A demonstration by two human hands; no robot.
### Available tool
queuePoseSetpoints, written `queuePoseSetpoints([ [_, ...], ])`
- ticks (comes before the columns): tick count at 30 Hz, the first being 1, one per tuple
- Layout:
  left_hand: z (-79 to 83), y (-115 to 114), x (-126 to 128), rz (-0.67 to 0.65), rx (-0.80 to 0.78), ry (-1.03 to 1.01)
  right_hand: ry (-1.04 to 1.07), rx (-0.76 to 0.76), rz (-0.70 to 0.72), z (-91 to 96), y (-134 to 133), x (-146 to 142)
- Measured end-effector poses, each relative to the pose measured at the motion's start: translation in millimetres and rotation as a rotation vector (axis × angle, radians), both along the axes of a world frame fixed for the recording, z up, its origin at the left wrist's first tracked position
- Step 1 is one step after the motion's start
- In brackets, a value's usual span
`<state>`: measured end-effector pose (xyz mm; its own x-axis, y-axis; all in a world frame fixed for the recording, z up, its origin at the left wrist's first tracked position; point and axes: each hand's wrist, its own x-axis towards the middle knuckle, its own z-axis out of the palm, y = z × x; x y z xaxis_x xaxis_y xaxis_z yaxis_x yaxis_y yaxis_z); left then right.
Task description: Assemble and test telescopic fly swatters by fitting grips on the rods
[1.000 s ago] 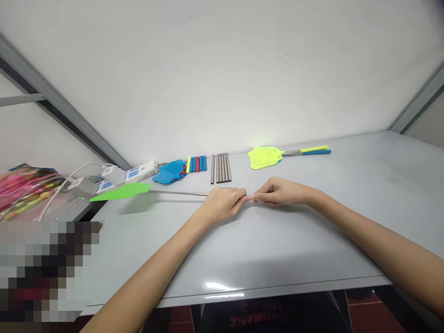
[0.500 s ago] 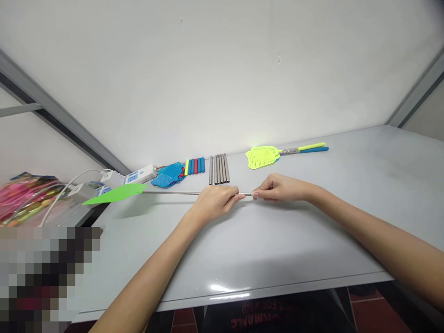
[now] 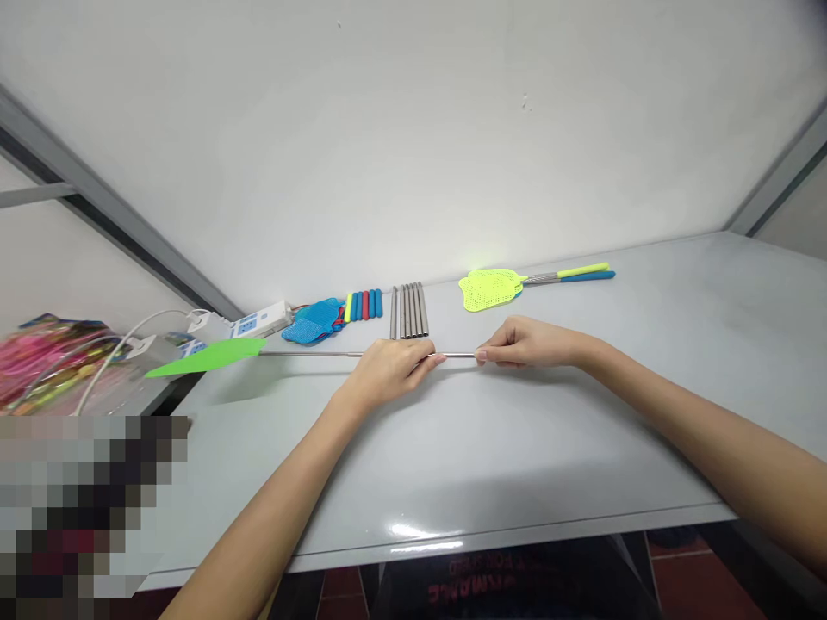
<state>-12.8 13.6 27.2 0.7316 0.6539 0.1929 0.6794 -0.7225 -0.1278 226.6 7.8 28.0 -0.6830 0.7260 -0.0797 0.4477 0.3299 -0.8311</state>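
The left hand grips the thin metal handle of a green fly swatter, and the right hand pinches the handle's end, so the hands stay apart. The swatter's green head points to 9 o'clock over the table. Metal tubes lie at 12 o'clock, and a yellow swatter lies at 1 o'clock.

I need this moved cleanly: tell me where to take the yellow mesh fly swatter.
Take the yellow mesh fly swatter by its yellow grip, coming from above on the right side. The grip lies flat, pointing away from the mesh head, so it looks easiest; a blue grip lies tight alongside.
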Motion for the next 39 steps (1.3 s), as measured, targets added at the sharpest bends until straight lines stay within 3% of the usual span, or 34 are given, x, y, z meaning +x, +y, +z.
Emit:
queuePoseSetpoints([
  [8,-6.0,3,-4,-0.014,-0.003,-0.044,0.016,-0.079,-0.019,-1.9,2,0],
  [16,-15.3,0,0,-0.008,-0.011,-0.100,0.051,-0.388,0.013,-13.1,10,2],
  [33,-24.8,-10,8,-0.008,-0.038,-0.139,-0.019,-0.428,-0.086,-6.3,-2,-6],
  [39,-26.2,-11,9,-0.014,-0.056,-0.137,-0.040,-0.427,-0.026,-7.7,0,-4],
])
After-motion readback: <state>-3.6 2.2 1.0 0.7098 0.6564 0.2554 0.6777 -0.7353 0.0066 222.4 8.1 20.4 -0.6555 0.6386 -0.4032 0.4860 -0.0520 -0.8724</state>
